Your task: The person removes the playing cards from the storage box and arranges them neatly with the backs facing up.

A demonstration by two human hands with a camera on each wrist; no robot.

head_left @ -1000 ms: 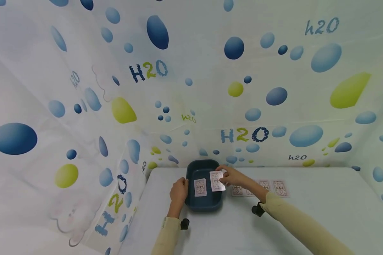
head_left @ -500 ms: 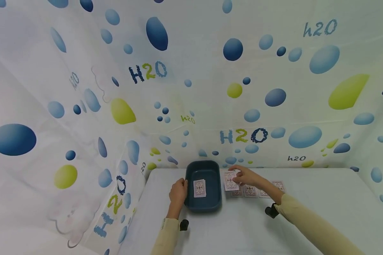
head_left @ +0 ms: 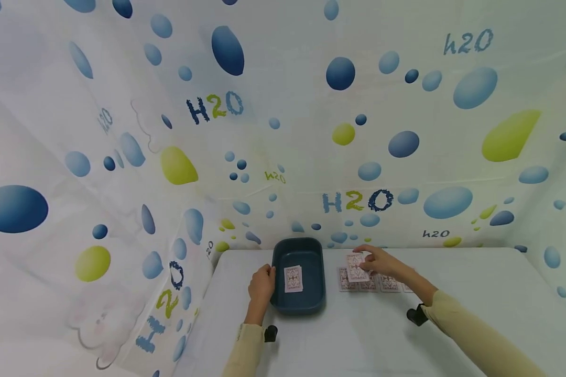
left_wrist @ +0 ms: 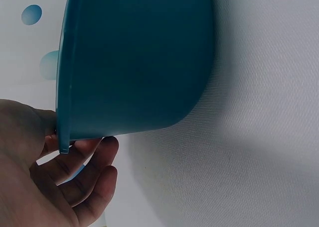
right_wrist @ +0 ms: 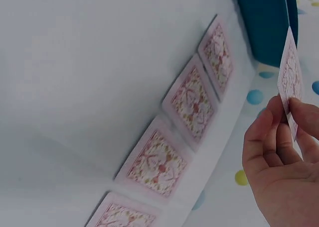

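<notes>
Card (head_left: 356, 268) pinched in right hand (head_left: 381, 262); left hand (head_left: 261, 284) grips bin (head_left: 313, 277).

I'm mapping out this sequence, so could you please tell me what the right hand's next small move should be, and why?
I'd suggest the right hand probably carry its pinched card farther right and lay it past the right end of the row of cards: it has moved away from the blue bin but hovers over cards already laid out.
</notes>
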